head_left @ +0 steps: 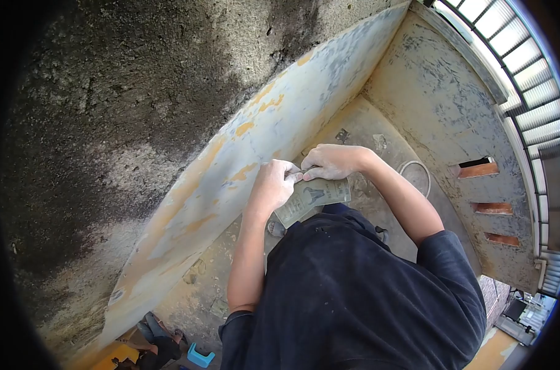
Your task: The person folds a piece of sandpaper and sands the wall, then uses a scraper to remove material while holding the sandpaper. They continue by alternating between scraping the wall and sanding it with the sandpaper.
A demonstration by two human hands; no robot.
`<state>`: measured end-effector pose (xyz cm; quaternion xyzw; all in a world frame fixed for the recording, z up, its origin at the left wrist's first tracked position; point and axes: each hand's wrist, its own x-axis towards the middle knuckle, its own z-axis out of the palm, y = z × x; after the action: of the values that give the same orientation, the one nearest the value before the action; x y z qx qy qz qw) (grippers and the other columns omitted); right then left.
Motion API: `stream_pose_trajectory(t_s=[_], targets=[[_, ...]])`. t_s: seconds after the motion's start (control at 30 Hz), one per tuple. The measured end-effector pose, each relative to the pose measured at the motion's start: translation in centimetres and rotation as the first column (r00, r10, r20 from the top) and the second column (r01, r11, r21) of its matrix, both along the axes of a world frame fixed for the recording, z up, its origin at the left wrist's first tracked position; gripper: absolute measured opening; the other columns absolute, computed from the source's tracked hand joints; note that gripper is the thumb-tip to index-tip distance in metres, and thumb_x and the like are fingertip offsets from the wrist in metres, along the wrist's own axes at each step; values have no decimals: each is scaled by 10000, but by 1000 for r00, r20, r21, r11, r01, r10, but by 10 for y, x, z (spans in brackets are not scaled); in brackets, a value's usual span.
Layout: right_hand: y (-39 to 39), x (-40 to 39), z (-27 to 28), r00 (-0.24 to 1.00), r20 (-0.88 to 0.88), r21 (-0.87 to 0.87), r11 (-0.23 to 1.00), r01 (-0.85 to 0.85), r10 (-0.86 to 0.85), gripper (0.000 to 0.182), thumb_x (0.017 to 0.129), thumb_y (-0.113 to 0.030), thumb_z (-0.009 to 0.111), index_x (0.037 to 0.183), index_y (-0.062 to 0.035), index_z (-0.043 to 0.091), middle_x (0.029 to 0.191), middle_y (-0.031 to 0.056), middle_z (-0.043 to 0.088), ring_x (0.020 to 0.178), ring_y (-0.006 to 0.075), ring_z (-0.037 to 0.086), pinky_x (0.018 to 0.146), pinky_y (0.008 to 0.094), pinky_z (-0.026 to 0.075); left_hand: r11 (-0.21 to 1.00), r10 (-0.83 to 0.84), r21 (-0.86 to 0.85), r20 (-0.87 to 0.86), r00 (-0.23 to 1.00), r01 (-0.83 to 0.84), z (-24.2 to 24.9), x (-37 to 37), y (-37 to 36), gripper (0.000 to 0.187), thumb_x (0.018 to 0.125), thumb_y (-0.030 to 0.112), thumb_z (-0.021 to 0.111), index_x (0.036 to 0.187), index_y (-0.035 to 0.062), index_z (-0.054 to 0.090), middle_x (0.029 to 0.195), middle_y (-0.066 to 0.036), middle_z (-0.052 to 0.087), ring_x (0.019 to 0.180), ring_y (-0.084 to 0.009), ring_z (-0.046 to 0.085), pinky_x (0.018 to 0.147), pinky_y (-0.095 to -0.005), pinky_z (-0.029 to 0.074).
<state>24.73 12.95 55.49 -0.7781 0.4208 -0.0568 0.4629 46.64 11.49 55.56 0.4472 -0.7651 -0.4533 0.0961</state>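
Rough, dark-stained concrete wall (107, 111) fills the left of the head view, and below it runs a long, pale, putty-coated wall band with orange-yellow patches (230, 172) showing through; a dusty concrete floor (366, 132) and a louvred window grille (526, 68) lie to the right. Both hands meet just in front of the person's dark navy shirt (366, 290). The left hand (272, 185) and the right hand (332, 161), both whitened with dust, pinch the upper edge of a grey-green rectangular sheet of abrasive paper with a dark printed mark (311, 198). The fingers of each hand are closed narrowly on that edge, with the fingertips of the two hands nearly touching. The sheet hangs between the hands and the chest, close to the coated band but apart from it. Its long axis runs from lower left to upper right in the picture, roughly parallel to the band, with the printed face toward the camera. For handling at this stage, a judgement: keep the grip at the edge, hold thumbs and forefingers close together so that any fold or tear follows a straight line, and keep the sheet taut and level. A white loop of cord or hose (415, 176) lies on the floor beyond the right forearm. A small blue container (201, 356) sits at the lower edge.
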Motion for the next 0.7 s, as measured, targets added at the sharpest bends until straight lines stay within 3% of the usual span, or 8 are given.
stream_pose_trajectory(t_s=[0.07, 0.2, 0.27, 0.5, 0.7], targets=[[2, 4, 0, 995, -73, 44, 996, 73, -69, 351, 987, -308, 667, 934, 37, 696, 854, 259, 700, 867, 457, 654, 776, 501, 491, 999, 17, -44, 34, 999, -15, 2, -1, 1, 180, 924, 114, 728, 892, -62, 722, 690, -244, 617, 590, -280, 556, 638, -409, 464], [9, 8, -7, 994, -35, 22, 994, 108, -107, 351, 985, -314, 674, 935, 32, 706, 853, 265, 696, 857, 460, 656, 779, 502, 497, 993, 21, -115, 23, 1000, -18, -9, 0, 4, 191, 920, 99, 719, 850, -74, 679, 717, -286, 595, 600, -369, 554, 634, -443, 455], [12, 8, -16, 992, -16, -70, 989, 126, -128, 354, 978, -320, 683, 922, 29, 710, 838, 268, 691, 852, 470, 654, 779, 508, 503, 986, 13, -165, 25, 1000, -9, -10, -1, 6, 160, 919, 81, 700, 854, -64, 688, 770, -307, 612, 666, -450, 586, 658, -474, 467], [17, 13, -19, 984, -67, -180, 972, 151, -166, 305, 948, -255, 692, 837, 28, 711, 774, 268, 671, 804, 476, 644, 751, 512, 502, 979, 9, -203, 11, 1000, -7, -23, -3, 13, 108, 897, 17, 644, 886, -57, 722, 815, -306, 648, 767, -473, 649, 714, -482, 509], [20, 14, -23, 966, 55, -293, 921, 256, -251, 188, 884, -150, 697, 810, 19, 733, 737, 270, 645, 740, 481, 617, 710, 531, 500, 982, 86, -160, -72, 994, -97, -25, -1, 9, 180, 868, -14, 650, 991, -22, 781, 850, -262, 718, 719, -372, 703, 707, -410, 540]])
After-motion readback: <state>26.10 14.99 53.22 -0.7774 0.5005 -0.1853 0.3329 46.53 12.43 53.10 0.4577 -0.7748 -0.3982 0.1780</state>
